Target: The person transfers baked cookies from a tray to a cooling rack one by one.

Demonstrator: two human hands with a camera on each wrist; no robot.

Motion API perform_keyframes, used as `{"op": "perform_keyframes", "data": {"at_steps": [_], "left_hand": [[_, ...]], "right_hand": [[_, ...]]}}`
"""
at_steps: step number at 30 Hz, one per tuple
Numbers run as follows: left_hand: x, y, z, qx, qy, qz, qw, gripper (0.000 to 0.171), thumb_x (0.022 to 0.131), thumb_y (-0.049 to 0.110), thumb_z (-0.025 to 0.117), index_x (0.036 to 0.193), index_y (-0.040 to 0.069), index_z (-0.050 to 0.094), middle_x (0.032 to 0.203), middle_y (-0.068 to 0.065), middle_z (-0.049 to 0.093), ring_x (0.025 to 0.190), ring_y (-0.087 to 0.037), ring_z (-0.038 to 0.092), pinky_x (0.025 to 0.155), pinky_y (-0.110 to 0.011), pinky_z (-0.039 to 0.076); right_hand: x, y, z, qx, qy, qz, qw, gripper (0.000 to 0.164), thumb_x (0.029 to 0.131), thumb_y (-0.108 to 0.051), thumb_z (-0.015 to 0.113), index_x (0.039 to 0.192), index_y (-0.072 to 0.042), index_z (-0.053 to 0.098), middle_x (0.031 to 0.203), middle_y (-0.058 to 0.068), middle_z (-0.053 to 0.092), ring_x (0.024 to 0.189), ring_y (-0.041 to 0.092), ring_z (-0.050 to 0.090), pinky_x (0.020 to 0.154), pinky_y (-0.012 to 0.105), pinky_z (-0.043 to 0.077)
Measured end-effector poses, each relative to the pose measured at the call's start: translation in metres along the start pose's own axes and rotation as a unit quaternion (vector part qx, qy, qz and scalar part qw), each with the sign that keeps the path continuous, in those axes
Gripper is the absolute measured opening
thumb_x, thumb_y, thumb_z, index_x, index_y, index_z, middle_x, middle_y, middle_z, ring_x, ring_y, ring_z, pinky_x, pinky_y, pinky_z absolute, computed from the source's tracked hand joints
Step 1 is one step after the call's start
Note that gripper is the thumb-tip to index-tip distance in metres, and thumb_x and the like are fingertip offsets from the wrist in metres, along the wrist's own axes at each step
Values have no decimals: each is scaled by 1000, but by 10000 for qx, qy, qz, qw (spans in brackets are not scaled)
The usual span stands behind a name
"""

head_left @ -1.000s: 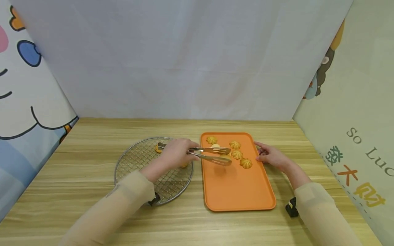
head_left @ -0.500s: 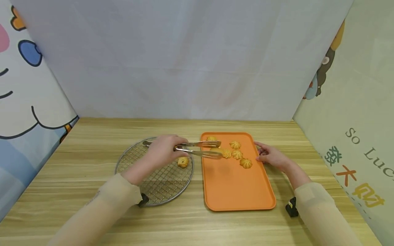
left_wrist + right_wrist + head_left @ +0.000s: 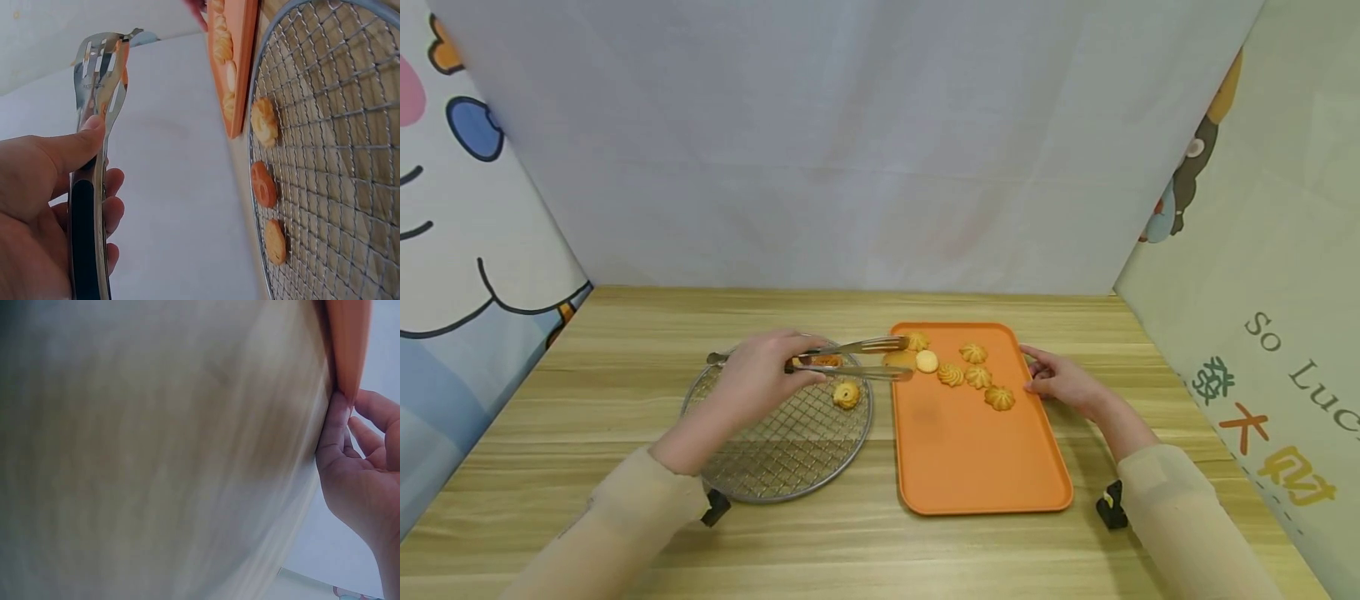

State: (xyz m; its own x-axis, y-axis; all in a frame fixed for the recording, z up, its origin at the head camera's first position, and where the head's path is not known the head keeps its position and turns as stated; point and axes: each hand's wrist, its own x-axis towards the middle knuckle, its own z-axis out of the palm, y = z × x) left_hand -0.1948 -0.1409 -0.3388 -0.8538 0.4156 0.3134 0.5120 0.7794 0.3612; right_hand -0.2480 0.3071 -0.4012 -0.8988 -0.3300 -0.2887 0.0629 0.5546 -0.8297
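My left hand (image 3: 760, 371) grips metal tongs (image 3: 850, 346) with dark handle grips, over the round wire rack (image 3: 775, 450). The tongs' arms are spread, their tips above the left edge of the orange tray (image 3: 981, 458). In the left wrist view nothing shows between the slotted tips. My right hand (image 3: 1063, 383) holds the tray's right rim between thumb and fingers. Several golden piped cookies (image 3: 999, 397) and a pale round cookie (image 3: 927, 361) lie on the tray's far half. On the rack lie a yellow piped cookie (image 3: 846, 395), a reddish-brown cookie (image 3: 264, 184) and a tan cookie (image 3: 275, 242).
Rack and tray stand side by side on a wood-grain table (image 3: 625, 400). A pale cloth (image 3: 850, 167) hangs behind it. Printed panels flank it, a cartoon one (image 3: 475, 250) at left and one with lettering (image 3: 1255, 392) at right.
My left hand has moved left with the tongs, from over the tray's cookies back over the rack. The yellow cookie on the rack has come into full view. My right hand has stayed put.
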Motion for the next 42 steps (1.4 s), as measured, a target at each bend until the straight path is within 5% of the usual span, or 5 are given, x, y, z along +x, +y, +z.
{"op": "perform_keyframes", "data": {"at_steps": [16, 23, 29, 35, 42], "left_hand": [[-34, -28, -3, 204, 230, 112, 9995, 41, 77, 26, 79, 112, 8, 69, 94, -4, 68, 70, -12, 58, 71, -40, 48], [-49, -43, -2, 243, 82, -9, 9997, 42, 77, 25, 78, 114, 7, 69, 101, -7, 69, 76, -17, 60, 78, -48, 47], [-58, -55, 2, 220, 29, 82, 9997, 40, 76, 24, 79, 112, 10, 70, 93, -3, 69, 70, -10, 58, 70, -40, 47], [-65, -62, 6, 185, -131, 172, 9996, 40, 76, 24, 79, 113, 11, 69, 103, -8, 69, 76, -14, 61, 77, -45, 47], [-69, -70, 15, 294, -254, 189, 9991, 42, 75, 26, 79, 113, 13, 70, 90, 2, 67, 69, -5, 53, 66, -32, 44]], "right_hand": [[1, 1, 0, -32, 27, -7, 10000, 71, 93, -3, 55, 151, -2, 14, 110, 21, 41, 82, 14, 43, 67, 23, 45], [0, 0, 1, 9, 11, -4, 10000, 70, 94, -3, 54, 151, -1, 13, 110, 20, 41, 83, 15, 42, 68, 23, 45], [1, 1, 0, 18, 4, -39, 10000, 70, 94, -3, 54, 151, -1, 13, 110, 20, 40, 84, 14, 42, 68, 23, 45], [3, 3, -1, -21, 14, -68, 10000, 69, 94, -2, 53, 151, 0, 14, 109, 19, 40, 82, 13, 42, 68, 23, 45], [3, 4, 0, -87, 39, -17, 10000, 69, 94, -3, 54, 151, -1, 15, 110, 20, 42, 84, 15, 44, 69, 24, 46]]}}
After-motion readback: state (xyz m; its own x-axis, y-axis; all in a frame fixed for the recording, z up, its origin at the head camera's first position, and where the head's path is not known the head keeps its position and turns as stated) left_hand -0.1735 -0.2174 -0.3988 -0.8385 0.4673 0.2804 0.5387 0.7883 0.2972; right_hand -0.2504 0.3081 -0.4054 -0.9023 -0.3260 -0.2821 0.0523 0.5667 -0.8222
